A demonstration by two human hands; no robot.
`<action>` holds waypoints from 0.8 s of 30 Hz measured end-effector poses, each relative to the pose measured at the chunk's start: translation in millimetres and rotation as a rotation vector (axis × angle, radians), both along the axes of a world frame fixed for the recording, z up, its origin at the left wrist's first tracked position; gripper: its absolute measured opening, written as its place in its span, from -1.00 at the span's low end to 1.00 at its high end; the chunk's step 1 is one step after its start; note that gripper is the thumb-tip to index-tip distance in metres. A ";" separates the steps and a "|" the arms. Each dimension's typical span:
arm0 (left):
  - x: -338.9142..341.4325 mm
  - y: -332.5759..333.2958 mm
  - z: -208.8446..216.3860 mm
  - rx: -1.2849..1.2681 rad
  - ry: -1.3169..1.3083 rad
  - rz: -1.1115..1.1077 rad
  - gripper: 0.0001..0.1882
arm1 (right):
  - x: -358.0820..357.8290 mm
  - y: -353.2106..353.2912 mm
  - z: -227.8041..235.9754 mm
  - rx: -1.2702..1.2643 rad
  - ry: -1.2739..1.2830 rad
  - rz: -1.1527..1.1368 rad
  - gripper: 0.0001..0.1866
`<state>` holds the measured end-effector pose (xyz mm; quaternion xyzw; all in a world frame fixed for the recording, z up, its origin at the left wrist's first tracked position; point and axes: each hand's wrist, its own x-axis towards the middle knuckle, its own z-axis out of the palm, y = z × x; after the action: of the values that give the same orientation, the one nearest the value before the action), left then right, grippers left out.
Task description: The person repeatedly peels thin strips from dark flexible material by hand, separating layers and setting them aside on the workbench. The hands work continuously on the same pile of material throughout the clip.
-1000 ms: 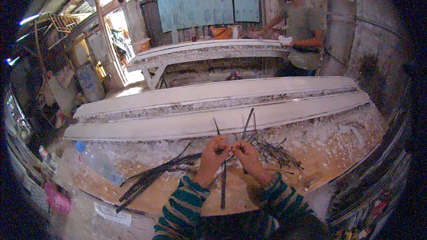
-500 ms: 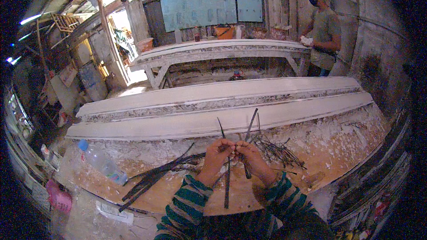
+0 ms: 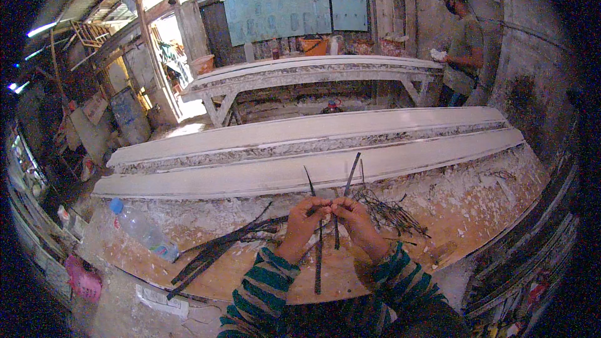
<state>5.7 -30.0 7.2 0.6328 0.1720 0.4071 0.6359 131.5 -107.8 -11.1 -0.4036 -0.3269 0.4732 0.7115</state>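
My left hand (image 3: 300, 228) and my right hand (image 3: 358, 228) meet fingertip to fingertip above the near edge of the workbench. Each is closed in a pinch. One long dark strip (image 3: 318, 269) runs through the fingers of my left hand, its thin tip pointing away. A second dark strip (image 3: 353, 174) slants up from my right hand's fingers. What lies exactly between the fingertips is too small to make out. Left of my hands lies a bundle of flat dark strips (image 3: 210, 256). Beyond my right hand is a tangle of thin dark strands (image 3: 394, 213).
Two long white panels (image 3: 263, 178) stretch across the workbench (image 3: 244, 281), which is littered with white flakes. A clear plastic bottle (image 3: 144, 230) with a blue cap lies at left. Behind, a co-worker (image 3: 463, 50) holding something white stands by another long table (image 3: 282, 74).
The strip in my right hand has tilted, its lower end shifting left. My hands stay nearly in place. The co-worker has moved slightly right, away from the far table.
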 end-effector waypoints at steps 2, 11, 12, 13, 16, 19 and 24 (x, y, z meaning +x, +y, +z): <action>-0.8 -0.5 0.1 0.057 0.093 0.042 -0.87 | -0.2 -0.8 1.6 -0.023 0.003 -0.025 -0.90; -0.1 1.7 -2.4 0.023 0.032 0.030 -0.87 | 2.6 1.7 -1.2 0.000 -0.267 -0.092 -0.86; -0.8 1.5 -2.0 0.030 0.050 0.032 -0.87 | 3.1 1.7 -1.8 0.000 -0.244 -0.077 -0.86; -1.3 1.4 -1.6 0.030 0.073 0.024 -0.88 | 3.5 1.7 -2.2 -0.015 -0.238 -0.083 -0.86; -2.2 1.3 -2.0 0.026 0.126 0.008 -0.88 | 3.4 2.2 -1.4 0.017 -0.241 -0.089 -0.85; -1.7 3.0 -5.5 0.000 0.109 0.001 -0.87 | 2.4 1.7 2.5 0.039 -0.234 -0.075 -0.85; -1.1 10.6 -9.0 -0.145 0.148 -0.072 -0.86 | -1.6 0.1 8.8 0.006 -0.220 -0.057 -0.87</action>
<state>4.5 -19.5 -1.8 0.6191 0.2247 0.3226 0.6798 129.9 -107.7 -2.3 -0.4600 -0.3931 0.4046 0.6857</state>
